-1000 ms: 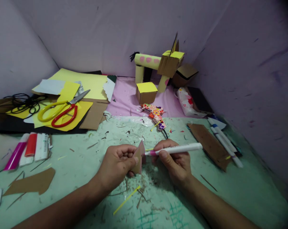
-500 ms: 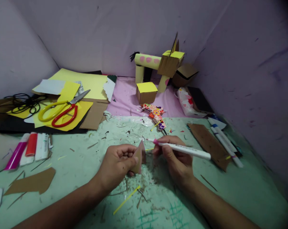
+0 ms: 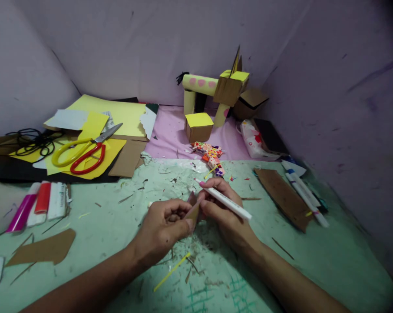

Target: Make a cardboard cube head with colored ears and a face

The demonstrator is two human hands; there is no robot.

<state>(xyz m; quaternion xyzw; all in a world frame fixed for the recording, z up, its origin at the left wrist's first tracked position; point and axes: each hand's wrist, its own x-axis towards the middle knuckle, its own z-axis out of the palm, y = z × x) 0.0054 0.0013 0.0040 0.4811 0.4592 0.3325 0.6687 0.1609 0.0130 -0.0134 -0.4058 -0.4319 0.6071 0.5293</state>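
Observation:
Between thumb and fingers, my left hand (image 3: 166,226) pinches a small folded piece of cardboard (image 3: 193,213) with a pointed top, above the middle of the table. My right hand (image 3: 225,213) is closed around a white marker (image 3: 229,203) with a pink tip that points up and to the left. The right fingertips meet the edge of the cardboard piece, whose lower part is hidden by my fingers. Just beyond my right hand lies a small figure wrapped in patterned paper (image 3: 211,154).
Scissors (image 3: 87,150) lie on stacked coloured paper (image 3: 111,115) at the left, with glue tubes (image 3: 43,198) nearer. A cardboard animal model (image 3: 201,84) and a yellow-topped box (image 3: 199,128) stand at the back. A brown cardboard strip (image 3: 282,198) and markers (image 3: 305,195) lie at the right.
My right hand has moved left to the cardboard piece, and the marker now slopes more steeply. The cardboard piece has turned and tilted in my left hand.

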